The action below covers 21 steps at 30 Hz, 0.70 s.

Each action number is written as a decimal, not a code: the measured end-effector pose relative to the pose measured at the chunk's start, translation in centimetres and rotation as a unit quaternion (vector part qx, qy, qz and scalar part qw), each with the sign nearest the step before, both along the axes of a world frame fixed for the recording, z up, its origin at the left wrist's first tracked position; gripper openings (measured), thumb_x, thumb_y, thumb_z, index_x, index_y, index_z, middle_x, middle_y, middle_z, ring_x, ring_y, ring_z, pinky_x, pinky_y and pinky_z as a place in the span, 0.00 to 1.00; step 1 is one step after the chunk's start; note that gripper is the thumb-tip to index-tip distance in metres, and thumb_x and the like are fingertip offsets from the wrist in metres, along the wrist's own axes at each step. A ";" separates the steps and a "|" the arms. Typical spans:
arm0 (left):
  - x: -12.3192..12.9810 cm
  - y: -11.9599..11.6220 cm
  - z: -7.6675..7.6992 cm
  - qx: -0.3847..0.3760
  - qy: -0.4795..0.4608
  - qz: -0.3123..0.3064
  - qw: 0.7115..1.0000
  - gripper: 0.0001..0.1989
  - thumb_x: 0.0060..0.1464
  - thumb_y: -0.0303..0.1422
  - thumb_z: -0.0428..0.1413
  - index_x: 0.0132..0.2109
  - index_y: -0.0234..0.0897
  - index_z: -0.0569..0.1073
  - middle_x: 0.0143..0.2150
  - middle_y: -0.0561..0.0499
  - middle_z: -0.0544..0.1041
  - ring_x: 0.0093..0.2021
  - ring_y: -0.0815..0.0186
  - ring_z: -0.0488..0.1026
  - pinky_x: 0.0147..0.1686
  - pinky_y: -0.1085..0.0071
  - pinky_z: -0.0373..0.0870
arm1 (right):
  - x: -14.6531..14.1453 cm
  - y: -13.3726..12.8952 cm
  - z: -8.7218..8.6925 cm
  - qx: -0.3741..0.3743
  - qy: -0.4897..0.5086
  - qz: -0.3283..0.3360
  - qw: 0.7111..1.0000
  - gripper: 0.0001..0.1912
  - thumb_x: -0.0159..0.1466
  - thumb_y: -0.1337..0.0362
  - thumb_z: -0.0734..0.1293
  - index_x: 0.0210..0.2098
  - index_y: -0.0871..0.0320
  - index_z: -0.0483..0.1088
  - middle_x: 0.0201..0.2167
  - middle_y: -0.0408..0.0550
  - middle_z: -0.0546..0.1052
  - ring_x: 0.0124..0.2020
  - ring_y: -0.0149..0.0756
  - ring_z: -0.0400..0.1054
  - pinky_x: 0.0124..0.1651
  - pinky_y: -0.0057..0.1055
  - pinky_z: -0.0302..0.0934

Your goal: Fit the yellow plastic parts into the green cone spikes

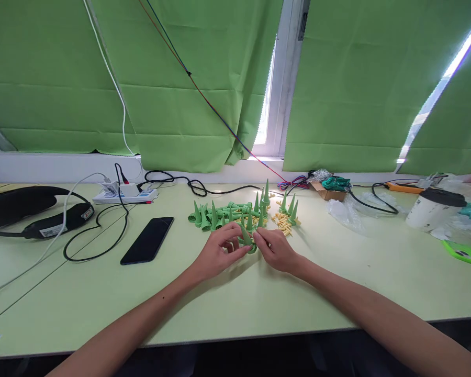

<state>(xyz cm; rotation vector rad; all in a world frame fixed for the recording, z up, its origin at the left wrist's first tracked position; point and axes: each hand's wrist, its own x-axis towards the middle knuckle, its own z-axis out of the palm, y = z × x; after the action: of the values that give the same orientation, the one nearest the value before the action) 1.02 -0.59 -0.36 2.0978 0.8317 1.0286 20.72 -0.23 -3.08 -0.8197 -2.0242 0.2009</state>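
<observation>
A pointed green cone piece with a wider base [246,238] is between my two hands, just above the pale table [275,309]. My left hand [222,250] grips it from the left, thumb at its base. Close by on the right, my right hand [277,248] is closed in a pinch against the base; whatever its fingertips hold is too small or hidden to make out. Behind my hands lies a pile of green cone pieces [205,217], some upright and some lying down. Small yellow pieces [284,224] are scattered among and beside them, with several green cones [293,211] standing there.
To the left are a black phone [147,241], a power strip [126,195] with cables and a black headset [58,221]. On the right stand a lidded cup [434,210], a crumpled plastic bag [345,215], a small cardboard box [328,191] and a green-cased phone [465,253].
</observation>
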 end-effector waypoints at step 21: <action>0.3 0.1 0.0 -0.034 -0.014 0.059 0.998 0.13 0.58 0.43 0.56 0.39 0.38 0.68 0.36 0.52 0.71 0.26 0.72 0.67 0.22 0.77 0.63 | 0.0 -0.2 0.3 0.017 0.065 -0.048 0.997 0.18 0.73 0.58 0.54 0.27 0.54 0.54 0.20 0.39 0.60 0.21 0.30 0.52 0.26 0.28 0.49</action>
<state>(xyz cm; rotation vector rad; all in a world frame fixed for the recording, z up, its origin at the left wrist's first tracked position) 1.28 -0.50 -0.40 1.9930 0.9728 1.0742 20.69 -0.47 -2.76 -0.8578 -1.8572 0.1624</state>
